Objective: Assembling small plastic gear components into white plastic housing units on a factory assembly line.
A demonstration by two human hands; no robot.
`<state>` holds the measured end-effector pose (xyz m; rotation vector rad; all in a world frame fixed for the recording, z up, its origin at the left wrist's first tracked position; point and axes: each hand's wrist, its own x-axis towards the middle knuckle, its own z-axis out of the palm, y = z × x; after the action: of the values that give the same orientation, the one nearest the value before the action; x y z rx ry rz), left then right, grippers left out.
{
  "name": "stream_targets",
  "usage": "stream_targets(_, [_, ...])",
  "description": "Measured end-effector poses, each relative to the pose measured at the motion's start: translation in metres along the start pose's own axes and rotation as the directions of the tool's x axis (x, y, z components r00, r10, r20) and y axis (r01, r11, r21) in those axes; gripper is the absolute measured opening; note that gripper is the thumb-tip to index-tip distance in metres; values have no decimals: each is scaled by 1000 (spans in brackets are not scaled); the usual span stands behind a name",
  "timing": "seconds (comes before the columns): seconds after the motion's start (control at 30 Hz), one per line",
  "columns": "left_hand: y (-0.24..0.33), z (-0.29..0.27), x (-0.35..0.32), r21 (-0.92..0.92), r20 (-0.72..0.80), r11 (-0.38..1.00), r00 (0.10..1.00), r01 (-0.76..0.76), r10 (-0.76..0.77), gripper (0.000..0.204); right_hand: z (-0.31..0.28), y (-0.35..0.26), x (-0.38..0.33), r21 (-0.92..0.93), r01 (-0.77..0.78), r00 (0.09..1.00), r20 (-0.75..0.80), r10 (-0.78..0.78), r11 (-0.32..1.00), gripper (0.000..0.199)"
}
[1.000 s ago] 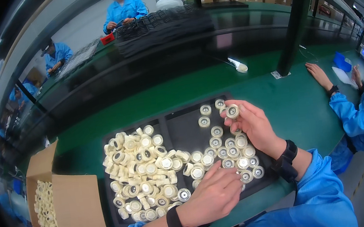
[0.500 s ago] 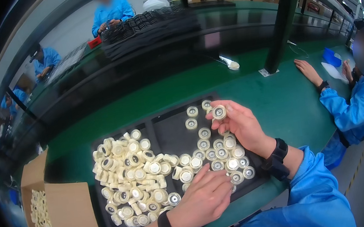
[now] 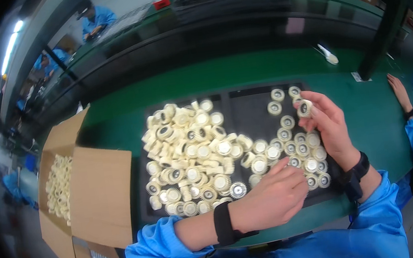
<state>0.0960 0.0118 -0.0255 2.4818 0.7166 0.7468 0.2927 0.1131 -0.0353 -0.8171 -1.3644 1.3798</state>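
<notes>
Right hand (image 3: pixel 330 125) still pinches one cream gear (image 3: pixel 304 109), now tilted slightly more, over the black tray (image 3: pixel 247 113)'s right side, so this piece remains unreleased; left hand (image 3: pixel 274 198) curls over neighbouring gears (image 3: pixel 259 165), grip indeterminable.

View swings left; tray (image 3: pixel 249 118) sits farther right in frame. Gear (image 3: pixel 304 109) in right hand (image 3: pixel 328 124) turns more edge-on.

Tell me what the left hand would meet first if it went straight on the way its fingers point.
Likely the cream gears just ahead of the left hand, though its height above them is unclear.
</notes>
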Motion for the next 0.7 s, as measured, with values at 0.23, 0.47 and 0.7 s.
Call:
stream_targets(0.23, [-1, 6, -1, -21, -62, 999, 998, -31, 30, 15, 2, 3, -1, -66, 40, 999, -5, -40, 997, 40])
stream_targets(0.47, [-2, 7, 0, -27, -48, 999, 999, -24, 22, 15, 0, 2, -1, -76, 12, 1000, 6, -11, 997, 38])
stream_targets(0.7, [-5, 12, 0, -49, -65, 998, 997, -45, 42, 12, 2, 3, 0, -92, 5, 1000, -22, -7, 996, 38])
